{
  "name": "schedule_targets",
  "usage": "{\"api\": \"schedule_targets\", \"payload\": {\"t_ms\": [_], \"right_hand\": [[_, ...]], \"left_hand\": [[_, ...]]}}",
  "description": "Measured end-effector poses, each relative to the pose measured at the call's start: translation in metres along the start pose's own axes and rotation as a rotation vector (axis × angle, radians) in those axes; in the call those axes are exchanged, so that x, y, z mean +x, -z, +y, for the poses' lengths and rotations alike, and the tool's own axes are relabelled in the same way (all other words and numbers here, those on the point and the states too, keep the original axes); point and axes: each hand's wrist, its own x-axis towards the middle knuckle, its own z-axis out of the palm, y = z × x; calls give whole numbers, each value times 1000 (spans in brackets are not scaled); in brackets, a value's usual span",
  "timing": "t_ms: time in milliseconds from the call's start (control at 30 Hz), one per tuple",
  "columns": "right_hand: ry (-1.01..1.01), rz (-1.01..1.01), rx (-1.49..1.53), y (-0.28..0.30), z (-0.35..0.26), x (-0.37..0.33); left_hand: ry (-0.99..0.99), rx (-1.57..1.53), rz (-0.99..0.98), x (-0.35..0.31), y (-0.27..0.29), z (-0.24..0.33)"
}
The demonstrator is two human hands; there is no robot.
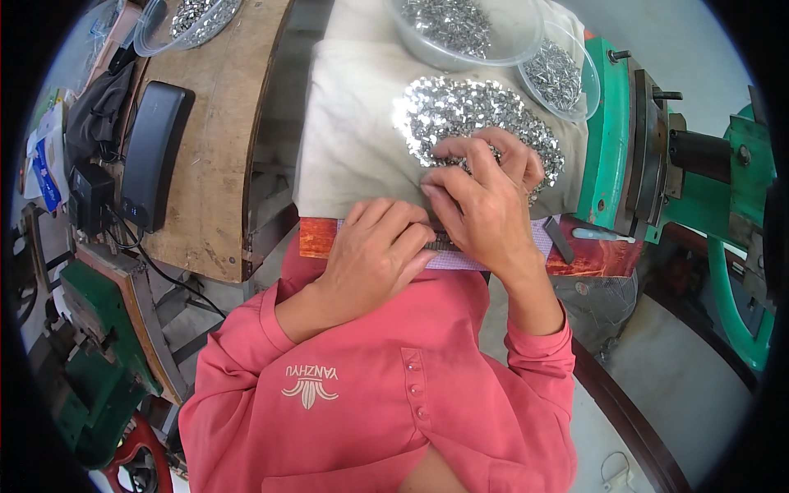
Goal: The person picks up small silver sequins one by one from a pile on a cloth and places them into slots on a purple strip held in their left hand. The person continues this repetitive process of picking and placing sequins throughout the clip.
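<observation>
Crosswise lies the dark strip [445, 241], left hand [376, 253] with curled fingers, right hand [491, 201] narrowly pinched, holds unclear.

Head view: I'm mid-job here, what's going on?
A person has the right hand over the near edge of a pile of shiny pieces on a cloth; whether it grips one is unclear. The left hand is beside a dark strip. Beyond the pile are a large tub and a small tub of metal parts.
</observation>
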Motion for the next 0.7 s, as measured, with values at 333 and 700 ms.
{"api": "schedule_targets", "payload": {"t_ms": [333,700], "right_hand": [[40,-110,116,7,13,-1],[-125,54,126,21,-2,-45]], "left_hand": [[-52,17,-6,4,-4,1],[-4,2,-26,1,-2,1]]}}
